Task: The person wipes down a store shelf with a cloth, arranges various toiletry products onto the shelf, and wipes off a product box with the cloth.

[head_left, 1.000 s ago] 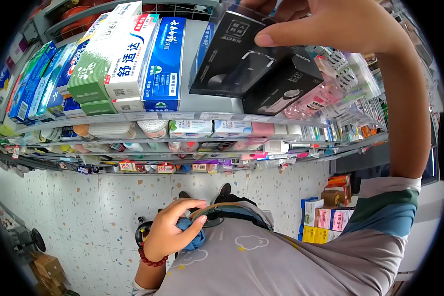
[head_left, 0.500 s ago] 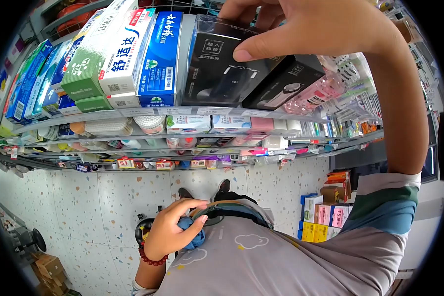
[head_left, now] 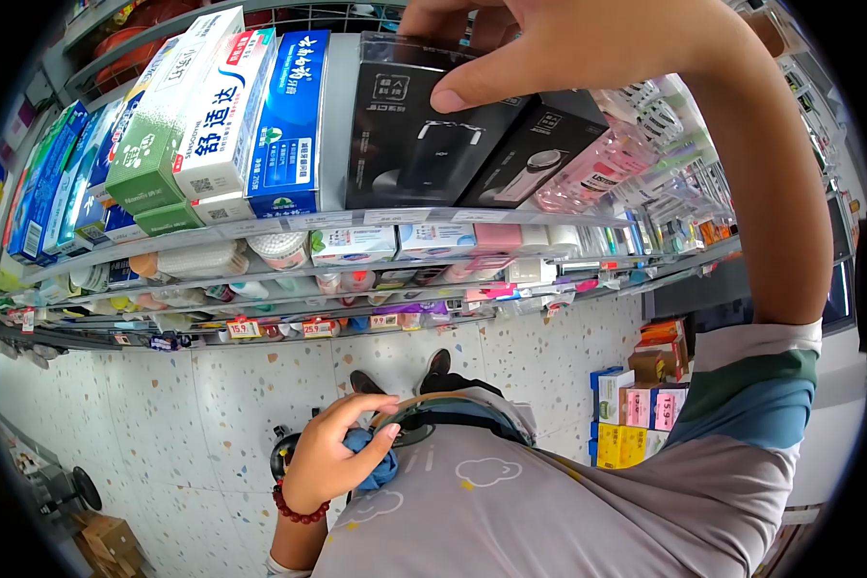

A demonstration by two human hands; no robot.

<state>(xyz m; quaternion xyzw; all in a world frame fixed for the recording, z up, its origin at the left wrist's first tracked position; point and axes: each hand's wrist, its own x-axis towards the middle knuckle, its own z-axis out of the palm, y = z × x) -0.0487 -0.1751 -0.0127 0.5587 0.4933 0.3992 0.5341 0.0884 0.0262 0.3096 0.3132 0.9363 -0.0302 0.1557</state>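
Observation:
On the top shelf stands a black box (head_left: 409, 144) with a clear plastic top edge and a picture of a device on its front. My right hand (head_left: 539, 58) grips its upper part, thumb on the front and fingers behind, partly hidden. A second black box (head_left: 535, 149) leans beside it on the right. To the left are a blue toothpaste box (head_left: 292, 125) and a white Sensodyne box (head_left: 226, 116). Down at my waist, my left hand (head_left: 337, 448) has its fingers curled around a crumpled blue cloth-like bundle (head_left: 374, 460), only partly visible.
Pink Listerine bottles (head_left: 597, 178) stand right of the black boxes. Lower shelves (head_left: 260, 249) carry bottles and small boxes, with price tags (head_left: 244, 328) along an edge. Stacked cartons (head_left: 636, 405) sit on the floor to the right; brown cardboard boxes (head_left: 111, 539) lie at lower left.
The shelf, its boxes and my right hand appear slightly further left as the view shifts. My right hand keeps its hold on the black box; my left hand stays at my waist.

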